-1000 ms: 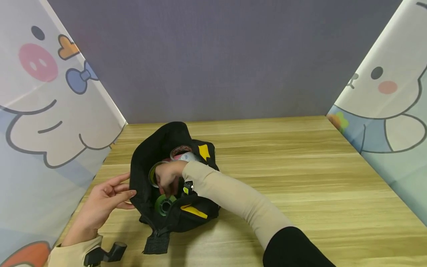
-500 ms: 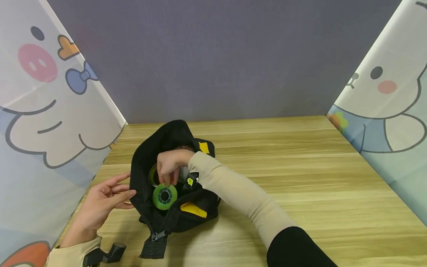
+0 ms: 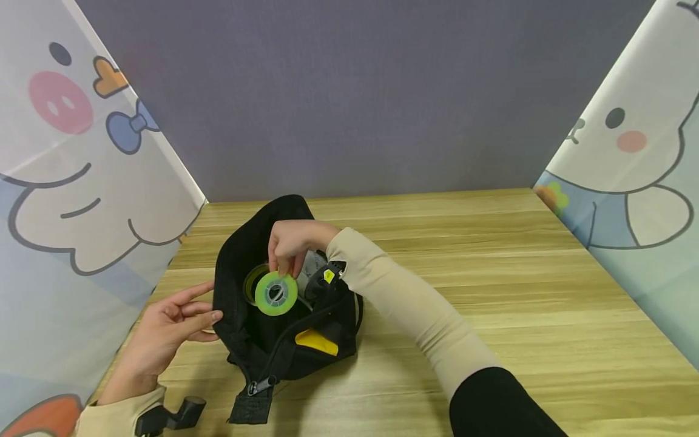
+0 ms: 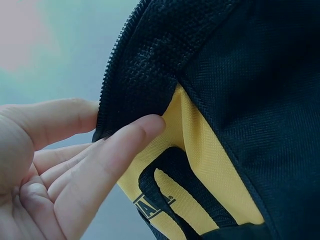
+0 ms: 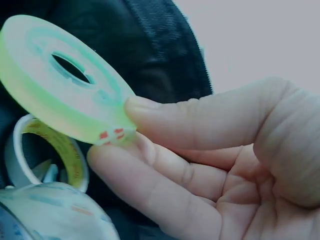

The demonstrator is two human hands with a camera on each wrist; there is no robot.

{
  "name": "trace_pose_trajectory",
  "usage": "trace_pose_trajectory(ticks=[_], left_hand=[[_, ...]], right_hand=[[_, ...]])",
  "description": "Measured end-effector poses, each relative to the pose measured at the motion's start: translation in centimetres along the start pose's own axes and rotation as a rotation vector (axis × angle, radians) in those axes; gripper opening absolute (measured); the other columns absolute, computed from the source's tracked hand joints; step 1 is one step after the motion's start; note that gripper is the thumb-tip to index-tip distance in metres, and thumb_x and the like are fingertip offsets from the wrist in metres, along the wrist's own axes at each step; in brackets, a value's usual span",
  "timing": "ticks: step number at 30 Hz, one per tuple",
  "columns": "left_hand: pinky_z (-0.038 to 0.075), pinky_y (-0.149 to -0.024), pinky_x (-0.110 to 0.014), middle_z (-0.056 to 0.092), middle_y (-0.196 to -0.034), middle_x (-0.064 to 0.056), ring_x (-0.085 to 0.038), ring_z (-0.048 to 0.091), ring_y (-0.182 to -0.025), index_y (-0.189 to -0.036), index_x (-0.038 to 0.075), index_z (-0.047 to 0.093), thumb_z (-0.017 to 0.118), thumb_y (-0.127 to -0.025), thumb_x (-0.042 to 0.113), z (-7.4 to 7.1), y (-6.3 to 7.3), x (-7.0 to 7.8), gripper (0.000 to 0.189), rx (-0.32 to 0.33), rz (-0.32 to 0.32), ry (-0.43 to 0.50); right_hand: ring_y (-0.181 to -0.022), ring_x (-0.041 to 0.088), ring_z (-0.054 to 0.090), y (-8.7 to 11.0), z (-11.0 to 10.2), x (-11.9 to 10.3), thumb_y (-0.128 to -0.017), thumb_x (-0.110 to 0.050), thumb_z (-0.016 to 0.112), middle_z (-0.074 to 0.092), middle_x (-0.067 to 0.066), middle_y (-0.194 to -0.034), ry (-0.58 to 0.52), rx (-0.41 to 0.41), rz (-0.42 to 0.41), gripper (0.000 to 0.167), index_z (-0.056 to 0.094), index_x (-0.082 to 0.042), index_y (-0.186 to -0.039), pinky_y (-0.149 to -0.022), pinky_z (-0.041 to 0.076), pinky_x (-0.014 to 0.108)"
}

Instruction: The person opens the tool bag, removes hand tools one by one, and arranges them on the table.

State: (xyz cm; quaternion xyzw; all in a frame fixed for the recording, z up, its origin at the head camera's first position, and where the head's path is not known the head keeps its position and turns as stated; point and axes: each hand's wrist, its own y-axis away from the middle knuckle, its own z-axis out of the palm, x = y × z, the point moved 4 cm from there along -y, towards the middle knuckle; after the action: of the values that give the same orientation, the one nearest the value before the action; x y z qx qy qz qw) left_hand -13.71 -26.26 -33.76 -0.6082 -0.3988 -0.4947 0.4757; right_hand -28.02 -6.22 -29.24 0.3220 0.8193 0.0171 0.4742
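A black and yellow zippered bag [image 3: 235,267] gapes on the table's left half. My left hand [image 3: 175,325] pinches its left rim; in the left wrist view the thumb and a finger take the zippered edge [image 4: 145,85] between them. Over the opening, my right hand [image 3: 292,246] pinches a green roll of tape [image 3: 262,294] by its edge, thumb on one side and fingers on the other. Inside the bag lie a white tape roll with a yellow core [image 5: 20,155] and a roll of clear printed tape [image 5: 65,210]. The bag's depths are dark.
A wood-grain table [image 3: 464,273] stretches to the right of the bag. A grey panel [image 3: 371,97] stands at the back, with cartoon-printed side panels [image 3: 82,200] left and right. A black strap end [image 3: 251,409] with a zipper pull lies in front.
My right hand has risen from deep in the bag, bringing the green tape roll up and slightly away from me. My left hand stays at the rim.
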Motion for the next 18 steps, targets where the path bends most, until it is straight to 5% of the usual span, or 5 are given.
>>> trace_pose_trajectory(ticks=[18], left_hand=[[0.062, -0.062, -0.038, 0.074, -0.096, -0.004, -0.015, 0.071, -0.086, -0.127, 0.031, 0.065, 0.058, -0.094, -0.015, 0.0, 0.3, -0.3, 0.057, 0.013, -0.048, -0.005]], right_hand=[[-0.072, 0.025, 0.07, 4.2, -5.4, 0.3, -0.088, 0.012, 0.066, 0.072, 0.015, -0.093, -0.159, 0.137, -0.015, 0.014, 0.075, 0.006, -0.097, -0.071, 0.063, 0.038]])
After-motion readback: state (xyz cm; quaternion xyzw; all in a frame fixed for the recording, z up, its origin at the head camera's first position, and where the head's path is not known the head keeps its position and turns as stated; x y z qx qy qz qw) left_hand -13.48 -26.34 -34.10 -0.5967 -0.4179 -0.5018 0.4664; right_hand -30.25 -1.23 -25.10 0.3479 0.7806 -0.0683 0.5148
